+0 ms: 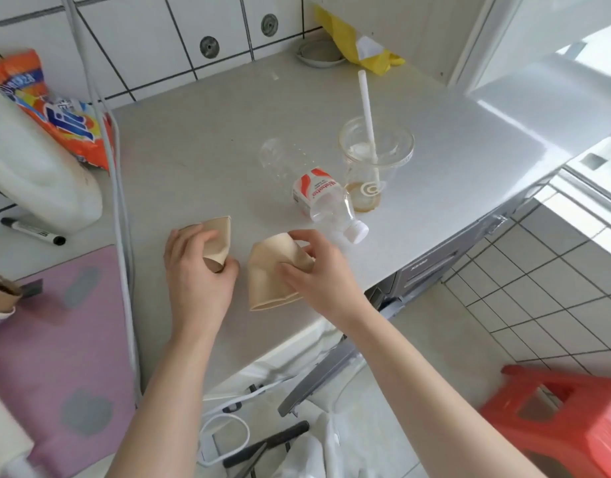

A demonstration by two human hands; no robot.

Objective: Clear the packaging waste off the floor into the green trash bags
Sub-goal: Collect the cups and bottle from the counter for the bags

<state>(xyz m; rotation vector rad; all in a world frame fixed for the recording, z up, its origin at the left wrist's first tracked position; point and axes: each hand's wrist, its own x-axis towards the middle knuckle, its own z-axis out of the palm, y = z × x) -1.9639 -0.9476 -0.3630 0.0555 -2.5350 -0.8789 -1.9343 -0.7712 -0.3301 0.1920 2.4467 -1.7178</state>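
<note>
Two crushed tan paper cups lie on a grey countertop (211, 139). My left hand (193, 274) grips the smaller flattened cup (219, 236) near the counter's front edge. My right hand (317, 270) pinches the larger crushed cup (269, 274) just to its right. Behind them an empty clear plastic bottle (324, 201) with a red-and-white label lies on its side. A clear plastic cup (373, 160) with a white straw and brown dregs stands beside it. No green trash bag is in view.
A white jug (31, 167) and an orange detergent bag (55, 112) stand at left, with a black marker (31, 231) below. A yellow bag (359, 43) lies at the back. A red stool (559, 419) stands on the tiled floor; cables and white plastic lie below the counter.
</note>
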